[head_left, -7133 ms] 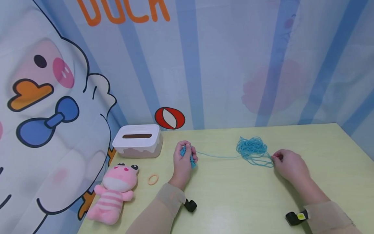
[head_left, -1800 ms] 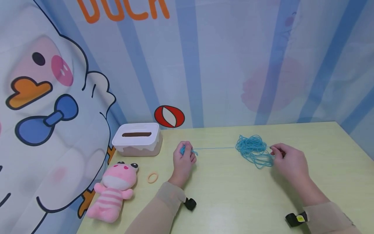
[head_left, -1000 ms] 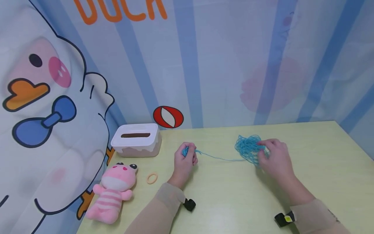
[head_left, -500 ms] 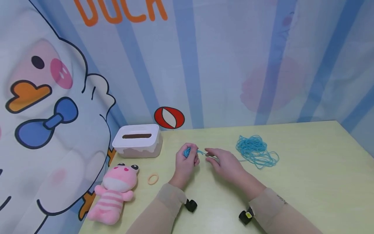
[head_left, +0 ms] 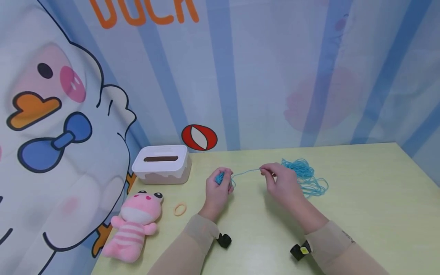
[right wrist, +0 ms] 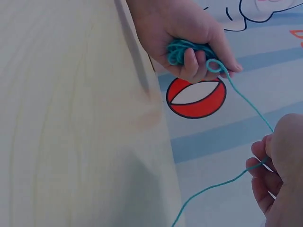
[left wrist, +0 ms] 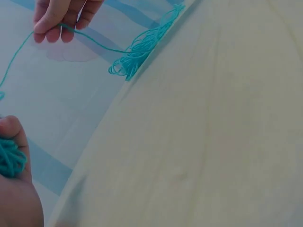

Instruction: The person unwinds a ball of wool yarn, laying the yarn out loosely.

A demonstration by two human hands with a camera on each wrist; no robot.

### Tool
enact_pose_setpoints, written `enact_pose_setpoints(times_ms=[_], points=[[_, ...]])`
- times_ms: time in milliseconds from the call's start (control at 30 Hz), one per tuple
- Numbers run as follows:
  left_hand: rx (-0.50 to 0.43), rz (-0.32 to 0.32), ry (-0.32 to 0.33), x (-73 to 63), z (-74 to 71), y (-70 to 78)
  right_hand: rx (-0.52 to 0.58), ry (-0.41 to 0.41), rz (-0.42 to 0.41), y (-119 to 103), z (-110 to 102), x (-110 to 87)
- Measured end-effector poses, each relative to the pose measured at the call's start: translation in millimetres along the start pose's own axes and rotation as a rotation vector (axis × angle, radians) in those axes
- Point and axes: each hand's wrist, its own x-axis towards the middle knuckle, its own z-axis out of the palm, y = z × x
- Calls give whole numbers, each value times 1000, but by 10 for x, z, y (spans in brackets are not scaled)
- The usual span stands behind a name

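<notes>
My left hand (head_left: 216, 194) grips a small wound bundle of turquoise yarn (right wrist: 176, 51), its fingers curled round it. One strand (head_left: 245, 172) leads from this bundle to my right hand (head_left: 285, 185), which pinches it between thumb and fingertips above the table. In the right wrist view a small loop of the yarn stands out by the left hand's fingers. Past the right hand, the strand runs on to a loose pile of the same yarn (left wrist: 142, 47) on the table; in the head view the right hand partly covers that pile.
A pale wooden table (head_left: 371, 214) stands against a printed cloth backdrop (head_left: 261, 76). On its left side are a white-lidded tissue box (head_left: 161, 168), a pink striped plush toy (head_left: 132, 229) and a small peach-coloured ring (head_left: 180, 209).
The right hand left the yarn pile, came left close to the left hand, then drew back right and up with the strand pinched. The left hand has stayed nearly in place.
</notes>
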Motion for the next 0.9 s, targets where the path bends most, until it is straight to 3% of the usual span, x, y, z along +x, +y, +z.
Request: enact_pose_setpoints(times_ms=[167,333,900], points=[[-18,6,19,-2,-1,6,-36,90,22,147,-199,-39],[-43,40,34,16,-1,-11,-45,133,97,343,-407,-115],[-44,39,13,4,-9,0,-137,11,383,1007,-877,-385]])
